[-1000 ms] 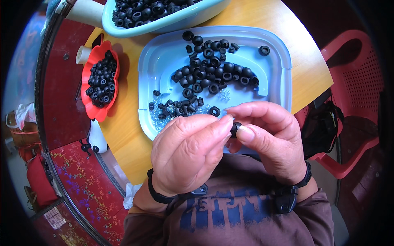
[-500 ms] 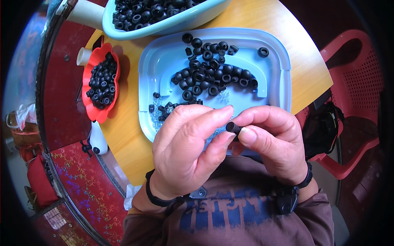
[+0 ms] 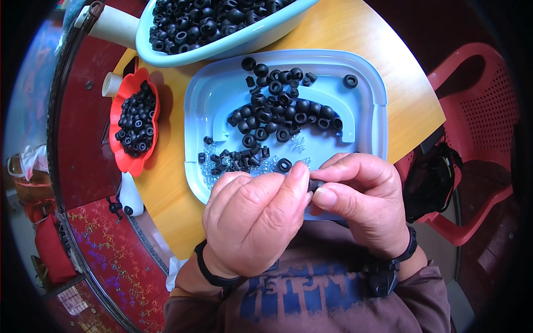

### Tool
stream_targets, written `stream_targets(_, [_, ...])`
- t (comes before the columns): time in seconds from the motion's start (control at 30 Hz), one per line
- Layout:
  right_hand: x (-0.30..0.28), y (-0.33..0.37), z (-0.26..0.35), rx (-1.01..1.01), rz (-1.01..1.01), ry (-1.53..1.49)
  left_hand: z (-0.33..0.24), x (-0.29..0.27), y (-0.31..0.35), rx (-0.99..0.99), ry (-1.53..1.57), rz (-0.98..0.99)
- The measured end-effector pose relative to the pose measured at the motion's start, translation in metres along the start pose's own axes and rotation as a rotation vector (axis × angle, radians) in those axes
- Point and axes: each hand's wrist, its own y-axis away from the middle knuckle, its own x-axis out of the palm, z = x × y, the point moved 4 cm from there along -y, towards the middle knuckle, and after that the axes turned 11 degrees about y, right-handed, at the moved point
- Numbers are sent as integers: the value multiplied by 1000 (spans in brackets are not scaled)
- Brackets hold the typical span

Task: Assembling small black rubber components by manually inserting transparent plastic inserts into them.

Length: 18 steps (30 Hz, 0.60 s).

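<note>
My right hand point(image 3: 363, 201) pinches a small black cylindrical plastic part point(image 3: 316, 184) between thumb and forefinger. The fingers of my left hand point(image 3: 252, 219) are closed at the part's left end and hide it; whether a second small piece is there I cannot make out. Both hands are over the near edge of a light-blue plastic tray point(image 3: 378, 130). In it lie several round, hollow black caps point(image 3: 266, 114), smaller black pieces point(image 3: 239, 160) and tiny clear pieces point(image 3: 298, 143). One black ring-like piece point(image 3: 284, 165) sits just beyond my left fingertips.
Behind the tray, a pale-blue basin point(image 3: 233, 51) is heaped with black caps. To the left is a red scalloped dish point(image 3: 132, 164) of small black parts, beside a white cup point(image 3: 111, 84). The yellow wooden table point(image 3: 408, 94) curves away; a red plastic chair point(image 3: 472, 119) holds a black bag point(image 3: 436, 183).
My left thumb and forefinger, which were apart, have closed onto the black part's end. The part has turned, so its round end face no longer shows. The view has shifted slightly.
</note>
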Motion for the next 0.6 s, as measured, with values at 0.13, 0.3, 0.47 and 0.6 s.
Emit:
stream_targets(0.13, [-1,0,0,-23,-2,27,4,1,1,36,28,-8])
stream_targets(0.3, [-1,-1,0,-26,-19,32,-2,2,2,13,-10,38])
stream_targets(0.47, [-1,-1,0,-23,-32,66,-2,5,6,13,-79,43])
stream_targets(0.6, [-1,-1,0,8,-21,103,-5,6,6,-8,-126,45])
